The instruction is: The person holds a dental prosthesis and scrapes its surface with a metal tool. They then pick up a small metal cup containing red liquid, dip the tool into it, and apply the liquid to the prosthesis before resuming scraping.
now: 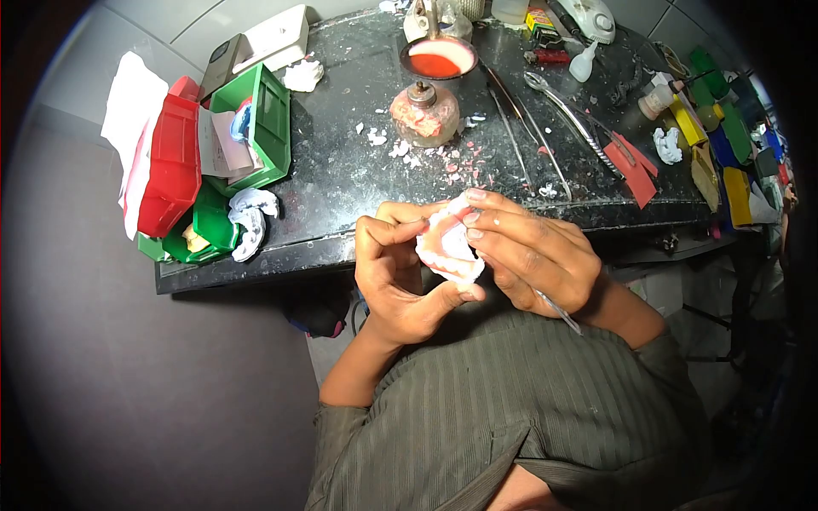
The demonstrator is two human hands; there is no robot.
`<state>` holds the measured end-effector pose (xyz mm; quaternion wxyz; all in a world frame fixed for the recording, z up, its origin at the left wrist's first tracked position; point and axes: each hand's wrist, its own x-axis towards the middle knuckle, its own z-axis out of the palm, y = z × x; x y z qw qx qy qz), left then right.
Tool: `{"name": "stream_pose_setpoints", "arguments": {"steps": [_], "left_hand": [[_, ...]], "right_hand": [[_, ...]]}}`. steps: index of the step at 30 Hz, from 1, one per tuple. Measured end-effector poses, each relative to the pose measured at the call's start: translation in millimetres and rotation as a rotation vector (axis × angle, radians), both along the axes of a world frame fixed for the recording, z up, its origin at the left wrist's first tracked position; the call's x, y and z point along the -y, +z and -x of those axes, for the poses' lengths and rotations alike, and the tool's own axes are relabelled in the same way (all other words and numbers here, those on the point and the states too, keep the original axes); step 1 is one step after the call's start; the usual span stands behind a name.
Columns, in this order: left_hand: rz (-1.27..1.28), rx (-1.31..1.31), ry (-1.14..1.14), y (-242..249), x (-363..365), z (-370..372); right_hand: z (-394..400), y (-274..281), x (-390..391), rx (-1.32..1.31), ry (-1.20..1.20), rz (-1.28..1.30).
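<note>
Between my two hands, over the bench's front edge, is a white dental cast with pink wax [446, 247] on it. My left hand [396, 277] grips the cast from the left, its thumb along the lower edge and fingers curled at the upper side. My right hand [532, 251] rests its fingertips on the cast's right side. A thin metal dental tool [558, 312] is held in that same hand, its end sticking out below the palm. The tool's other end is hidden by the fingers.
Beyond my hands stands a glass spirit lamp [424, 119], with a pan of red wax [439, 60] behind it. Wax crumbs litter the bench. Metal tools [571, 115] and pink wax sheets [632, 170] lie right. Red [175, 162] and green bins [268, 128] stand left.
</note>
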<state>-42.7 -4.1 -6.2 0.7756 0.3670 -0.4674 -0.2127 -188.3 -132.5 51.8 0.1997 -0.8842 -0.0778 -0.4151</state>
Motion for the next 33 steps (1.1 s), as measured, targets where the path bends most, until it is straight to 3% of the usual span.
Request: {"name": "stream_pose_setpoints", "arguments": {"steps": [21,29,33], "left_hand": [[-0.039,0.293,0.073,1,1,-7],[0.01,0.655,0.522,0,6,-2],[-0.002,0.659,0.526,-2,8,-2]], "right_hand": [[6,1,3,-0.052,-0.039,-0.048],[0,-2,-4,-0.035,-0.066,-0.068],[-3,-1,-5,-0.012,-0.051,-0.051]]}}
